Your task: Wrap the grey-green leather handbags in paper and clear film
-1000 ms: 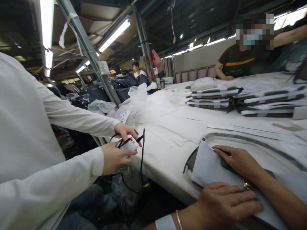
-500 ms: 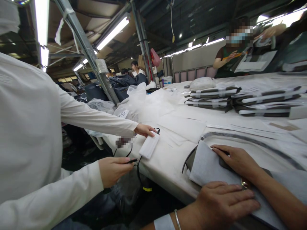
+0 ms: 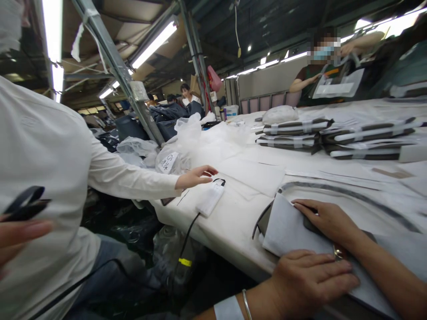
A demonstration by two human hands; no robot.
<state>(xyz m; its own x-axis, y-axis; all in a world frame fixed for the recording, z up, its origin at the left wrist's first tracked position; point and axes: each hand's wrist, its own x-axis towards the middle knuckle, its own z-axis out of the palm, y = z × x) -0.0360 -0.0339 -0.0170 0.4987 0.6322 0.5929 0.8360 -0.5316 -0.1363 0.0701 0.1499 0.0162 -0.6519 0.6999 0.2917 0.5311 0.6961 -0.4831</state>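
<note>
My left hand, with a bangle at the wrist, lies with its fingers stretched over a white sheet and beside a shiny metal fitting. Farther up the same sheet rests my right hand, its fingers extended at the sheet's upper edge; part of them is hidden. Beneath that hand shows a smooth dark piece. The sheet covers a dark-edged item that looks like a bag, mostly hidden. A long dark curved strap arcs behind it on the table.
To the left stands a co-worker in a white shirt, one hand above a white power bank-like box with a black cable. Wrapped dark bundles are stacked behind. Across the white-covered table, another person holds a bag.
The co-worker has let go of the white box, which now lies on the table, and has drawn the other hand back left with a black cable. My hands have hardly moved.
</note>
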